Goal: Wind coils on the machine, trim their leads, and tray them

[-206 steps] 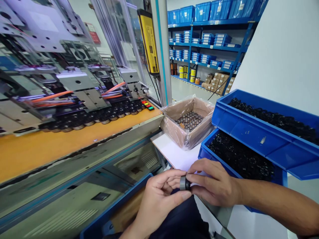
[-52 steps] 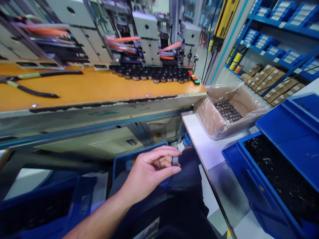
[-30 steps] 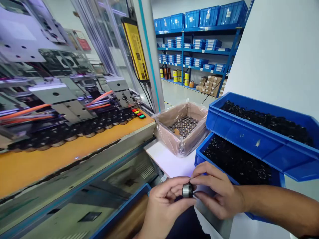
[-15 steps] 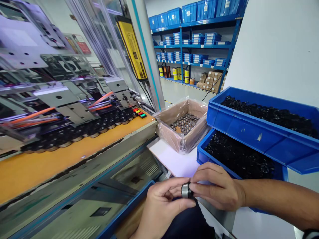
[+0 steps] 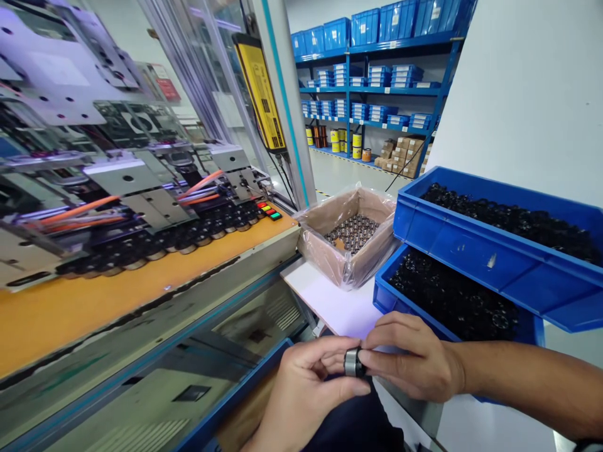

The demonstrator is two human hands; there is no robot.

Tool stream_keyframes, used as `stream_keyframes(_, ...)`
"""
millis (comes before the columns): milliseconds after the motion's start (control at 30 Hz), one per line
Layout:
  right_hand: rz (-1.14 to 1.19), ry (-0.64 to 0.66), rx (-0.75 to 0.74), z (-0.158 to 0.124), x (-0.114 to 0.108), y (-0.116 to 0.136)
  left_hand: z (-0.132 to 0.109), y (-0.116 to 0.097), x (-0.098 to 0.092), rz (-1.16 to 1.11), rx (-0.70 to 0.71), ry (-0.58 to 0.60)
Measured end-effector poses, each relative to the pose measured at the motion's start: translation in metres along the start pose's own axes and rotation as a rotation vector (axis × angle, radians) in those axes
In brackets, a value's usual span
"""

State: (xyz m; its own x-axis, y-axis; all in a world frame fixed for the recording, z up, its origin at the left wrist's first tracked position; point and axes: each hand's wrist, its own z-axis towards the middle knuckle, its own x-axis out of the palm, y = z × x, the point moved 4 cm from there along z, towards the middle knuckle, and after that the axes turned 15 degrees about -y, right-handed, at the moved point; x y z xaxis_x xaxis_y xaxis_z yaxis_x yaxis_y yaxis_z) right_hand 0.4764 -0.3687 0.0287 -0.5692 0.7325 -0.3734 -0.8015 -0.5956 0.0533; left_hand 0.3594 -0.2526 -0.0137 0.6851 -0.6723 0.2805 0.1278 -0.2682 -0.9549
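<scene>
Between my two hands, low in the middle of the head view, is a small round part [image 5: 351,363] with a silver metal ring and black edges. My left hand [image 5: 308,383] grips it from the left between thumb and fingers. From the other side, my right hand [image 5: 414,358] pinches its black face with thumb and fingertips. The fingertips partly cover the part, so its far side is hidden. The lower blue bin [image 5: 384,295] of small black parts lies just behind my right hand.
A second blue bin [image 5: 471,245] of black parts rests on the lower one. A plastic-lined carton [image 5: 325,257] holds small metal parts. At left, a machine with an orange ledge [image 5: 207,258] carries a row of black-and-metal parts [image 5: 155,248]. Blue shelving [image 5: 348,88] stands behind.
The head view has shifted slightly, so the machine and shelves sit further right. Both hands keep the same hold on the round part.
</scene>
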Motion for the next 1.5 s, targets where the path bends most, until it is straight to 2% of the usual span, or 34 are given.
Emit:
stream_keyframes(133, 0.022, 0.002, -0.047, 0.001, 0.001, 0.003, 0.000, 0.006, -0.002, -0.031, -0.025, 0.021)
stream_keyframes(233, 0.033, 0.003, 0.069, 0.003, 0.002, 0.001, 0.001, 0.008, -0.002, -0.068, -0.011, 0.020)
stream_keyframes(300, 0.029, -0.001, 0.095, 0.004, 0.002, 0.000, 0.001, 0.009, -0.002, -0.076, 0.005, -0.003)
stream_keyframes(400, 0.014, 0.005, 0.016, 0.006, 0.001, 0.002, 0.000, 0.011, -0.001, -0.048, -0.001, -0.043)
stream_keyframes(533, -0.014, 0.026, 0.055, 0.007, -0.001, 0.000, -0.001, 0.012, -0.003, -0.084, -0.030, -0.034)
stream_keyframes(667, -0.016, 0.054, -0.044, 0.007, 0.000, 0.004, -0.001, 0.011, -0.001, -0.087, -0.058, 0.007)
stream_keyframes(733, -0.052, 0.050, -0.024, 0.006, 0.001, 0.003, -0.003, 0.014, 0.001, -0.109, -0.038, -0.027)
stream_keyframes(867, -0.136, 0.021, -0.117, 0.001, 0.000, 0.005, -0.008, 0.025, 0.006, -0.121, 0.057, -0.175)
stream_keyframes(967, -0.118, -0.007, -0.120, -0.001, -0.002, 0.006, -0.012, 0.024, 0.004, -0.021, 0.208, -0.211)
stream_keyframes(1033, -0.062, -0.024, -0.045, 0.000, -0.003, 0.005, -0.012, 0.011, 0.000, 0.094, 0.405, -0.203)
stream_keyframes(1167, 0.071, 0.005, 0.110, 0.004, 0.000, 0.005, -0.016, -0.020, -0.005, 0.374, 0.897, -0.108)
stream_keyframes(1267, 0.136, 0.021, 0.150, 0.004, 0.002, 0.006, -0.019, -0.029, -0.004, 0.506, 1.087, -0.071)
stream_keyframes(1367, 0.157, 0.034, 0.182, 0.003, 0.002, 0.004, -0.019, -0.026, -0.002, 0.516, 1.082, -0.108)
stream_keyframes(1500, 0.065, 0.056, 0.147, 0.003, 0.003, 0.001, -0.010, -0.013, -0.003, 0.353, 0.837, -0.193)
